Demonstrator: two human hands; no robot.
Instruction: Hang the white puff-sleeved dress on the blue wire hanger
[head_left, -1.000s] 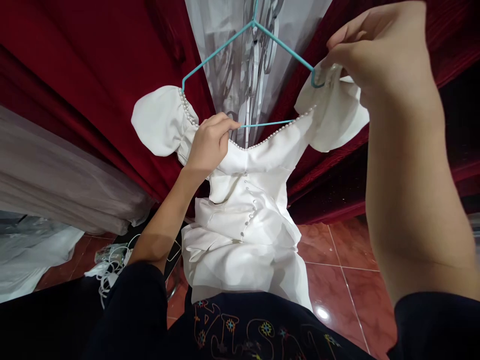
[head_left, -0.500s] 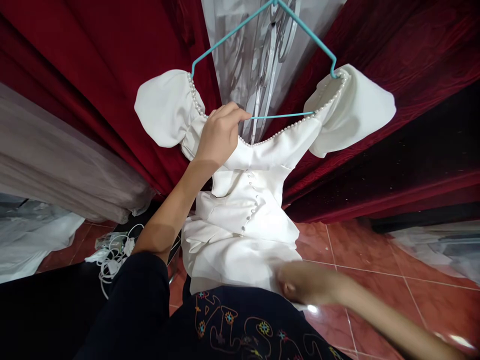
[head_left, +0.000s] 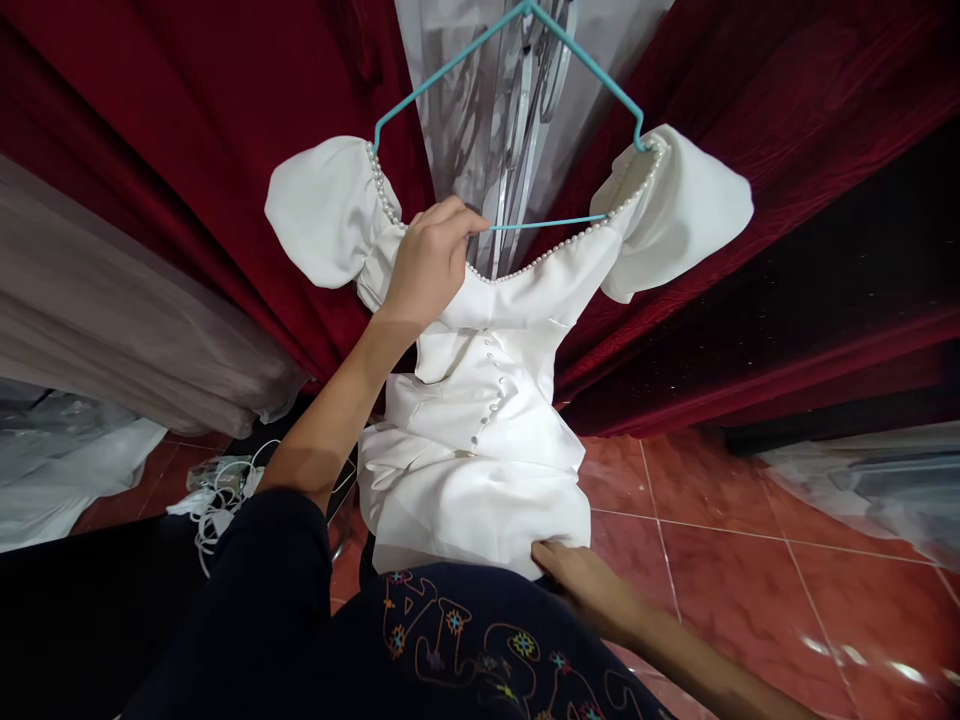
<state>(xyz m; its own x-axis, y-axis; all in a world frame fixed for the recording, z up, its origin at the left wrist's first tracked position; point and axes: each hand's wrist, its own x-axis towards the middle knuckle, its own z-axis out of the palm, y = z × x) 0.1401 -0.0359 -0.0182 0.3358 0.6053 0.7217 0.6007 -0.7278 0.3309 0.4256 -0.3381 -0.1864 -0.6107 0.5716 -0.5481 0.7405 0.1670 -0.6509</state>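
A white dress (head_left: 517, 400) with puffed sleeves, a pearl-edged neckline and a row of small buttons hangs in front of me on a turquoise hanger (head_left: 450, 73). My left hand (head_left: 433, 250) is closed at the neckline, over the hanger's lower bar, pinching the bar and perhaps the fabric edge. Lower down, my right hand (head_left: 574, 570) grips the side of the dress near its gathered lower part; its fingertips are partly hidden by cloth. The dress's lower end bunches against my dark embroidered shirt (head_left: 465, 640).
Dark red curtains (head_left: 322, 130) hang on both sides, with grey-white fabric (head_left: 457, 130) between them. A beige drape (head_left: 112, 290) is at left. White cables (head_left: 221, 510) lie on a black surface (head_left: 90, 600). Red tiles (head_left: 720, 560) cover the floor; pale tulle (head_left: 862, 490) lies at right.
My right hand, blurred before, has moved slightly left and now holds the lower side of the dress. The dress and hanger appear shifted a little left; my left hand keeps its grip.
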